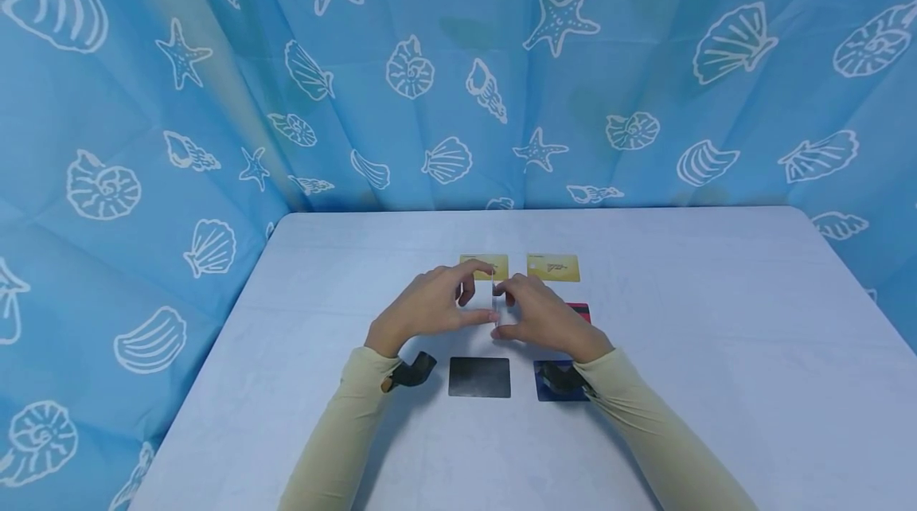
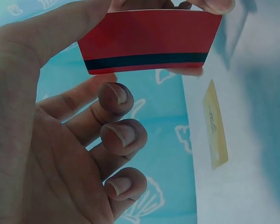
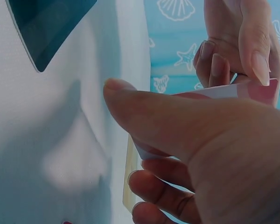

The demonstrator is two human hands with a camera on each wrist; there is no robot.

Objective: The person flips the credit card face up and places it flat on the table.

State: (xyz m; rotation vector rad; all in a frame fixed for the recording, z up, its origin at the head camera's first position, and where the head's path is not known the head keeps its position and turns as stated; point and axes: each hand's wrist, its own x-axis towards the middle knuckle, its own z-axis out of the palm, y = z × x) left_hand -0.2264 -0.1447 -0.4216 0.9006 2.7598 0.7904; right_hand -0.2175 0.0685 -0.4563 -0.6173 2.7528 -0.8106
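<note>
A red bank card (image 2: 149, 35) with a black stripe is held up between both hands above the table. My left hand (image 1: 430, 308) pinches one end of it between thumb and index finger, its other fingers loosely curled below in the left wrist view. At the opposite end, my right hand (image 1: 548, 321) grips the card between thumb and fingers. The head view shows the card almost edge-on, as a thin line. From the right wrist, the card's other face (image 3: 214, 92) shows pink and white, largely covered by the right thumb.
Two gold cards lie behind the hands, the left one (image 1: 473, 259) partly covered by fingers, the right one (image 1: 553, 267) in full view. Another red card (image 1: 582, 310) is half hidden by the right hand. Nearer lie a black card (image 1: 480, 377) and a dark blue card (image 1: 562, 393).
</note>
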